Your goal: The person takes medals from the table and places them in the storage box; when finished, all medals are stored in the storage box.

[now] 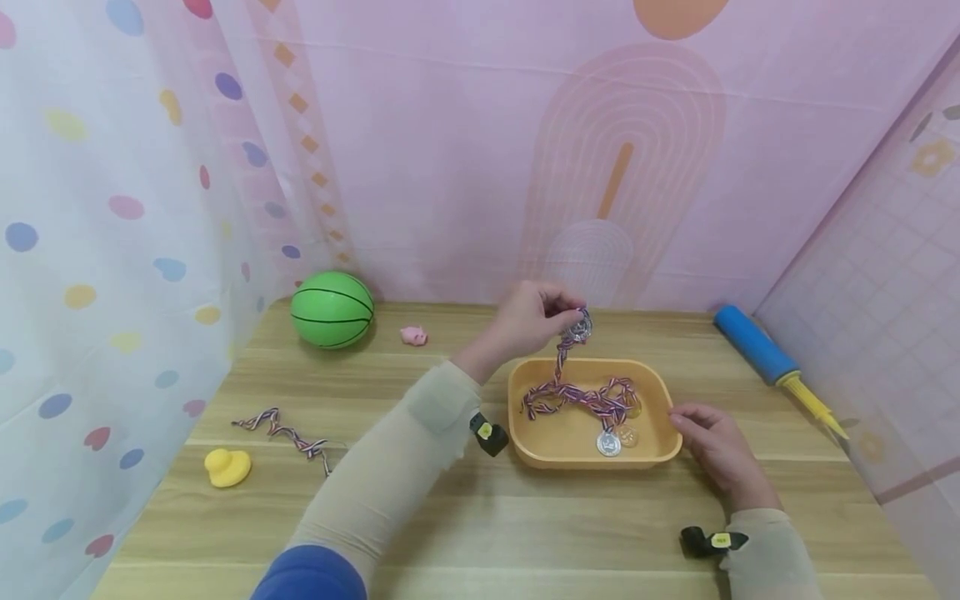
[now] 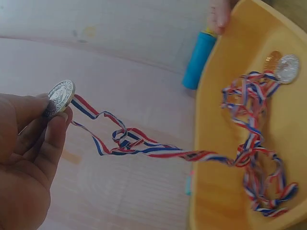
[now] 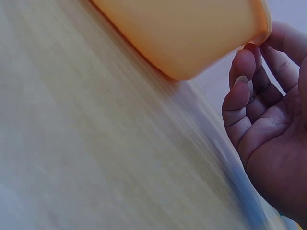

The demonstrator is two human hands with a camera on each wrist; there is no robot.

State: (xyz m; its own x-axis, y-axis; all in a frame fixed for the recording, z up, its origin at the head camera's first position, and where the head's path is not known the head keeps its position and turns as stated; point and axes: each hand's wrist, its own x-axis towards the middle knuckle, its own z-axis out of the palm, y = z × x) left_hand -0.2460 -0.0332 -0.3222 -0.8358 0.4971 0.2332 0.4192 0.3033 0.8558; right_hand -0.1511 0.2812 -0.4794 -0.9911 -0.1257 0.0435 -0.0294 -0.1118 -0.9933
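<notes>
My left hand (image 1: 525, 323) pinches a silver medal (image 2: 61, 98) between thumb and fingers, held up above the yellow basin (image 1: 585, 460). From that medal a red, white and blue ribbon (image 2: 168, 151) runs down, twisted, into a tangle of ribbons (image 1: 581, 395) inside. Another silver medal (image 1: 608, 443) and a gold medal (image 1: 628, 436) lie on the basin floor near its front right; a further gold one is partly covered by ribbon. At the right end, my right hand (image 1: 716, 450) grips the basin's rim (image 3: 265, 24) with thumb and fingers.
Left on the wooden table (image 1: 525, 533) are a yellow rubber duck (image 1: 227, 467) and a loose striped ribbon (image 1: 288, 433), its end partly behind my left sleeve. Behind stand a green ball (image 1: 332, 309) and a small pink pig (image 1: 413, 335). A blue and yellow pump (image 1: 765, 350) lies at right.
</notes>
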